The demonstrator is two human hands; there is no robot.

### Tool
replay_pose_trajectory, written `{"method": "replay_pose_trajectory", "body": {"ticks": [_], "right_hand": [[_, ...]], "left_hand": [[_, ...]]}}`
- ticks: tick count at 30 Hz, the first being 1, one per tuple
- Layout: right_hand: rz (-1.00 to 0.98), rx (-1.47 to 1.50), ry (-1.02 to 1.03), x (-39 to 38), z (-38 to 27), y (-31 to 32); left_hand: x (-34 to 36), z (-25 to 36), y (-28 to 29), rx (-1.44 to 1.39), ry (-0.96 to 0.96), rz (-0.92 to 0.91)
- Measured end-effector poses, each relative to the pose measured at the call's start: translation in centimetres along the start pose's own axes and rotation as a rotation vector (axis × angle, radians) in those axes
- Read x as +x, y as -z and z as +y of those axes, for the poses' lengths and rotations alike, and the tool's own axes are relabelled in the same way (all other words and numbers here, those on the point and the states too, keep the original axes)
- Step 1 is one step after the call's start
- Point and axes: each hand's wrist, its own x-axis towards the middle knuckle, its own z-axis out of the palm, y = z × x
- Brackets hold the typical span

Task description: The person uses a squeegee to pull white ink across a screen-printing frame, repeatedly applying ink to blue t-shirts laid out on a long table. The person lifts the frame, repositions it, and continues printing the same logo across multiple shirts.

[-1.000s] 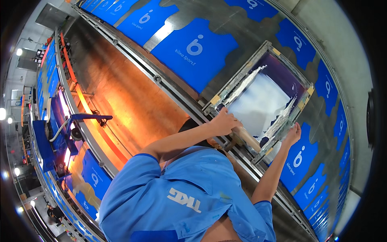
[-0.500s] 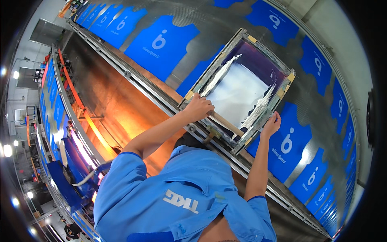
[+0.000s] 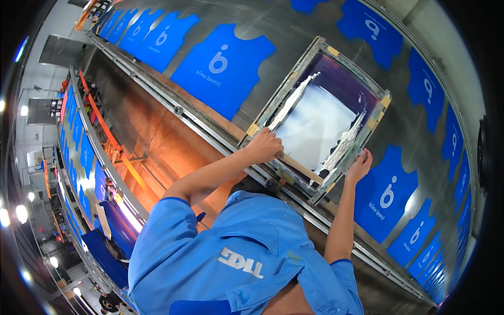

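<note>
One squeegee (image 3: 302, 169) in left hand (image 3: 265, 145)

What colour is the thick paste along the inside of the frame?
The paste is white; it shows best in the head view.

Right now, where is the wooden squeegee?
The squeegee is right of centre in the head view, in the left hand, low inside the grey rectangular screen frame.

From the screen frame (image 3: 289, 84) as centre, bare worktop (image 3: 286, 31) gives passing room at eleven o'clock; at ten, a strip separates it from a blue garment panel (image 3: 226, 68). The left hand (image 3: 265, 146) obstructs eight o'clock, the wooden squeegee (image 3: 299, 167) half past six, the right hand (image 3: 359, 167) half past four.
</note>
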Motion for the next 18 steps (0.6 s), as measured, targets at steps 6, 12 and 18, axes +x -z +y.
{"method": "replay_pose_trajectory", "body": {"ticks": [6, 12, 18], "right_hand": [[-0.031, -0.203, -0.031, 3.0, 2.1, -1.4], [-0.242, -0.540, 0.201, 4.6, -1.6, 1.8], [-0.389, -0.642, 0.686, 14.9, -12.9, -3.0]], "left_hand": [[3.4, 0.5, 0.9, -0.150, -0.003, 0.229], [17.2, -4.4, 3.0, -0.095, -0.074, 0.272], [31.7, -8.2, 8.8, 0.027, -0.014, -0.106]]}}
